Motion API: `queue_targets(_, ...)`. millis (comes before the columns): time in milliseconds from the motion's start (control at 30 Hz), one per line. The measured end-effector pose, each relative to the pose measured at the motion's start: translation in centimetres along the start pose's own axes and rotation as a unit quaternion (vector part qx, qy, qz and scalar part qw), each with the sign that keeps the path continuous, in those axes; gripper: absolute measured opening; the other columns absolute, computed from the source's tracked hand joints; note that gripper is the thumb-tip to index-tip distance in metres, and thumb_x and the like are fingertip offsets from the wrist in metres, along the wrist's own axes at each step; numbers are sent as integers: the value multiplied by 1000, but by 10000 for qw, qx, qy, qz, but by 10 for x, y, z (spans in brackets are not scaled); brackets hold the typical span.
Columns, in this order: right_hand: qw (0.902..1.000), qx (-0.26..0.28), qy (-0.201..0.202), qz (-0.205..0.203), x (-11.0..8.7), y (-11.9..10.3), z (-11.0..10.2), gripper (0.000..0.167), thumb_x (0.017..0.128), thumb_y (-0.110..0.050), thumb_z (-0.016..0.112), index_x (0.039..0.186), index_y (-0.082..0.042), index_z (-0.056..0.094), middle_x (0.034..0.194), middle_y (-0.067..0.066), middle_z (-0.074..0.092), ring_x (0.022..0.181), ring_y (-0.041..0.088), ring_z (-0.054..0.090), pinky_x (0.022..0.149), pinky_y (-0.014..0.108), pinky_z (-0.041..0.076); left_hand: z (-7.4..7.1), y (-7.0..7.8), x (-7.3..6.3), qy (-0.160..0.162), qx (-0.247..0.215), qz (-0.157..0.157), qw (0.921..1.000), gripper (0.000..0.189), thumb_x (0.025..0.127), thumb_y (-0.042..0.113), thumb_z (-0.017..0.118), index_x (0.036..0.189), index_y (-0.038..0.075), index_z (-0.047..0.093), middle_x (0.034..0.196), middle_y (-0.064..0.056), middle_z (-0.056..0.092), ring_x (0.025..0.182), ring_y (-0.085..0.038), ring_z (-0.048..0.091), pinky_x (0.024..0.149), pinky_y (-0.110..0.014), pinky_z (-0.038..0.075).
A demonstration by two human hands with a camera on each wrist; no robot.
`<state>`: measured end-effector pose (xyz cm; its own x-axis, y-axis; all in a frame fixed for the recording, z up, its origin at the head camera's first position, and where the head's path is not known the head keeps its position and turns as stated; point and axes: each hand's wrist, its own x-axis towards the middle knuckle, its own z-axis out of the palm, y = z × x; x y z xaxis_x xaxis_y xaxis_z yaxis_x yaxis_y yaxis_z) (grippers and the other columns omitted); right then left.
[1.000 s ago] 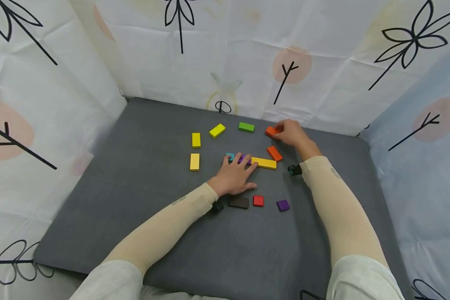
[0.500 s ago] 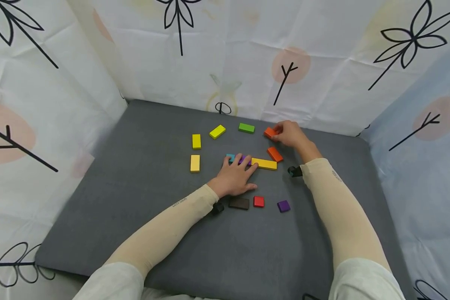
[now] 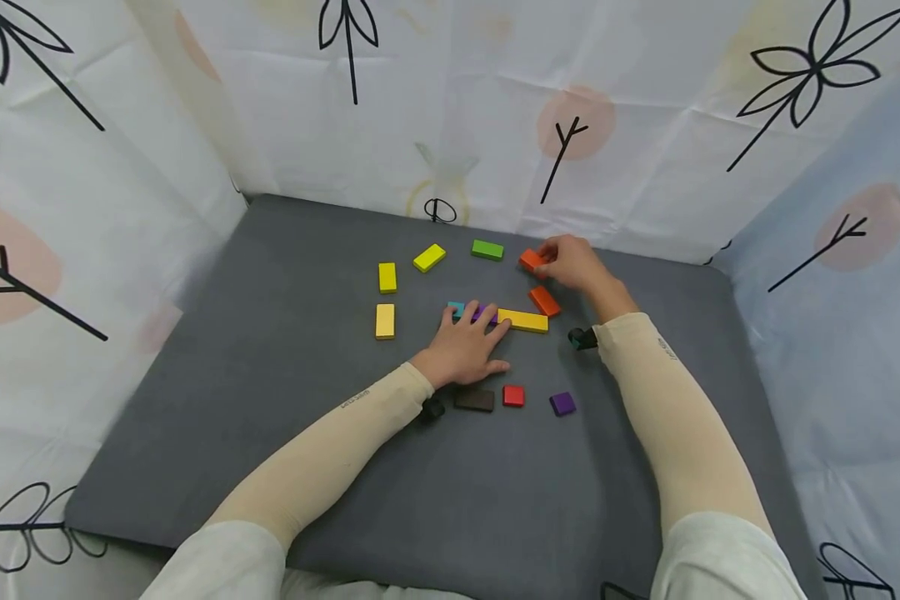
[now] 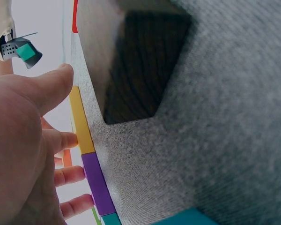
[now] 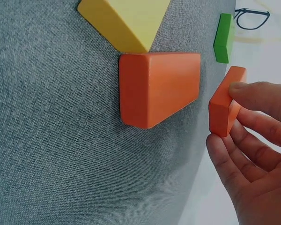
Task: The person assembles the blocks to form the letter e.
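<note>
My right hand pinches an orange block between thumb and fingers at the far right of the table. A second orange block lies just nearer to me. My left hand is spread palm down, its fingertips on a straight row made of a teal block, a purple block and a long yellow block. The fingers partly cover the purple and teal blocks. Close to the left wrist lies a dark brown block.
Left of the held block, a green block and several yellow blocks form a loose arc. A red block and a small purple block lie nearer me. Another teal block shows under the left wrist. Patterned cloth backs the grey table.
The orange block in my right hand has shifted slightly left, towards the green block. My left hand stays on the row. The head view has tilted a little.
</note>
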<state>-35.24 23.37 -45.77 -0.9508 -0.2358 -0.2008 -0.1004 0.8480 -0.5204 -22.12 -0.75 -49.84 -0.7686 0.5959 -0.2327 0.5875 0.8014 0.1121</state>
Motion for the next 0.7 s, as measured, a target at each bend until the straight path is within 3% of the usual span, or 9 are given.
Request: queue_targets(700,9998,-131,-91,-149,-5,-9,3,36,105,-19,74,134,2,69,125,20,68,111,36,62,99,52,52,1,-1,1,-33,-22,-21,10000,81,107,70,48,174,29,29,178,-7,20,162,-40,16,123,-72,17)
